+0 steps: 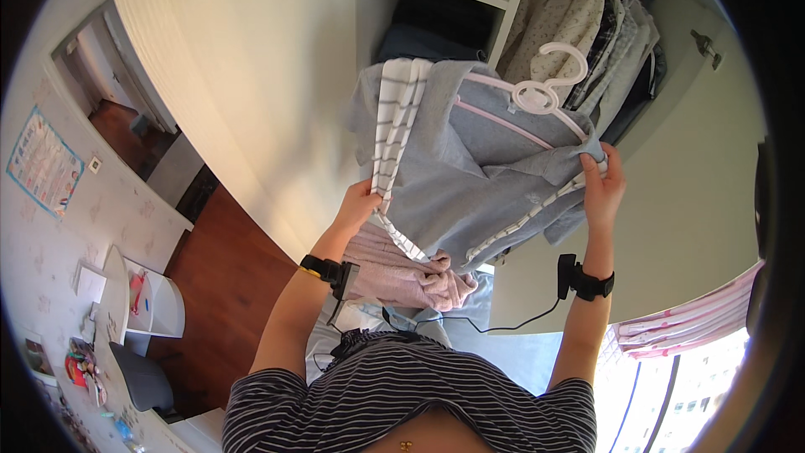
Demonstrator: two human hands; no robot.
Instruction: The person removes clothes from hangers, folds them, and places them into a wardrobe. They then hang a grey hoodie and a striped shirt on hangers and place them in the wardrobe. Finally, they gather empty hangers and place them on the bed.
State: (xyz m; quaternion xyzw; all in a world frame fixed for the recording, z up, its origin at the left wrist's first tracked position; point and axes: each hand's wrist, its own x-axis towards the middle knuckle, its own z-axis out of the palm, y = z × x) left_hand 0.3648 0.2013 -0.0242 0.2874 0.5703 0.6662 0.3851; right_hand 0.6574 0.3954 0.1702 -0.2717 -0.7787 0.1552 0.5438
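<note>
A grey collared shirt (440, 182) hangs on a pale pink plastic hanger (536, 97), whose hook points up in front of the open wardrobe. A white cloth with dark stripes (396, 119) lies folded over the shirt's left shoulder, and a narrow band of similar cloth (534, 211) runs down its right side. My left hand (360, 204) grips the lower part of the striped cloth at the left. On the other side, my right hand (602, 187) pinches the shirt's shoulder, thumb in front and fingers mostly hidden behind.
Clothes (560, 19) hang from a rail at the upper right, beside shelves of folded garments (434, 31). Wardrobe doors stand open left (251, 75) and right (679, 201). A pink fleecy cloth (402, 270) lies below the shirt. A cable (503, 328) runs from my right wristband.
</note>
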